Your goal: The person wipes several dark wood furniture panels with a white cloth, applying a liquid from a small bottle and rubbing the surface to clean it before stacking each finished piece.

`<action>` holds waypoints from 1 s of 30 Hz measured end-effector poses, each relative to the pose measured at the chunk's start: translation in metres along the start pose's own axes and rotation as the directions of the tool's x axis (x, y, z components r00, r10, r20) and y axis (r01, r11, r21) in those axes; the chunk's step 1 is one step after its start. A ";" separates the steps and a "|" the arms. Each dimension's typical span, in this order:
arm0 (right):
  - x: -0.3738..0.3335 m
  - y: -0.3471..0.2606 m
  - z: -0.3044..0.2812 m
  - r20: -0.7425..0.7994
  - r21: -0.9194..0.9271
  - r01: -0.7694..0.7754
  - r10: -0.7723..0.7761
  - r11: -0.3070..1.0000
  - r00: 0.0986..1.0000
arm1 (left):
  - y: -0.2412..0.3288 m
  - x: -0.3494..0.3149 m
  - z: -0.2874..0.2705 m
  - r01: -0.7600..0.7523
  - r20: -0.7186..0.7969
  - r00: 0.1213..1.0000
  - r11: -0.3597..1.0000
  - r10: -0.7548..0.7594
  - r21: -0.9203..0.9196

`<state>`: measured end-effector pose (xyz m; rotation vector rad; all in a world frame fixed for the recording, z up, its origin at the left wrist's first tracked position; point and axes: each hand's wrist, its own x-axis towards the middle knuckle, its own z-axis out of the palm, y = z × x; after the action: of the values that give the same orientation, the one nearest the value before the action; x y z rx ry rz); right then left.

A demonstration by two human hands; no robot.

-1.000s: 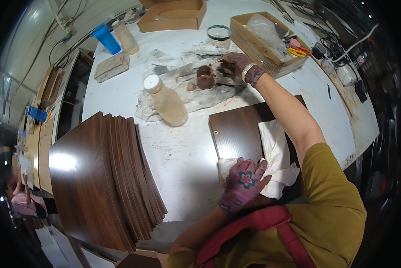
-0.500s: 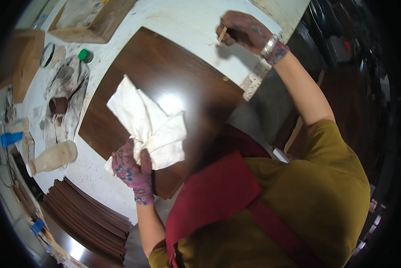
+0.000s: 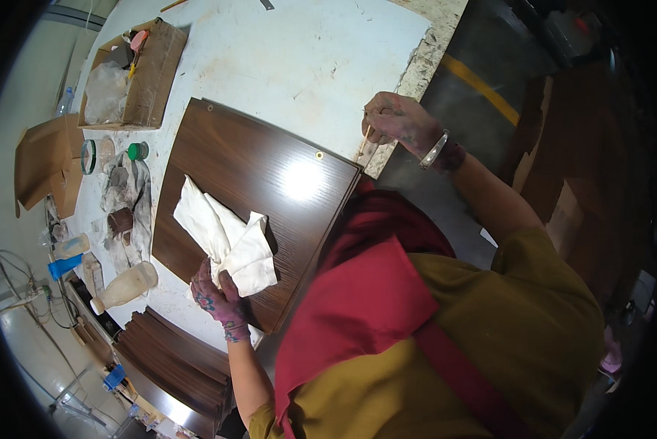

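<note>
Brown panel (image 3: 266,179) toward nine o'clock of centre, left hand (image 3: 220,301) at its seven o'clock, gripping white cloth (image 3: 235,241), right hand (image 3: 400,124) at two o'clock, pinching what seems a thin stick (image 3: 365,139)

One left hand (image 3: 219,298) and one right hand (image 3: 403,123) make two. There is one white cloth (image 3: 233,241), one thin stick (image 3: 364,142), one bracelet (image 3: 434,149), one dark brown pot (image 3: 121,221), one green cap (image 3: 134,151), one blue cup (image 3: 65,267) and one plastic bag (image 3: 105,91). Cardboard boxes (image 3: 158,84) number two. Brown boards form two stacks, one near stack (image 3: 248,146) and one far-left stack (image 3: 175,350), overlapping too closely to count.
</note>
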<state>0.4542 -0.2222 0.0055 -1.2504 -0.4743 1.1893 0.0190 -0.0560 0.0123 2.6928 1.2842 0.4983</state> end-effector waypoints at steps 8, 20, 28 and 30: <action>0.015 0.022 0.001 0.104 0.091 -0.047 0.038 0.995 0.994 | -0.004 -0.003 0.004 -0.043 -0.017 0.999 0.995 0.044 0.096; 0.018 0.006 0.024 0.001 -0.198 -0.012 0.013 0.980 1.000 | 0.003 -0.001 0.001 -0.016 -0.037 0.999 0.999 0.018 0.049; 0.018 0.005 0.024 0.100 -0.137 -0.001 0.015 0.991 0.995 | 0.004 -0.001 0.002 -0.063 -0.079 0.995 0.996 0.069 0.067; 0.017 0.002 0.023 0.077 -0.160 -0.020 0.032 0.987 0.996 | 0.004 -0.001 0.002 -0.059 -0.081 0.995 0.996 0.064 0.064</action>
<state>0.4410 -0.1970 0.0060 -1.3522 -0.6233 1.2461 0.0217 -0.0587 0.0114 2.7972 1.2595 0.5929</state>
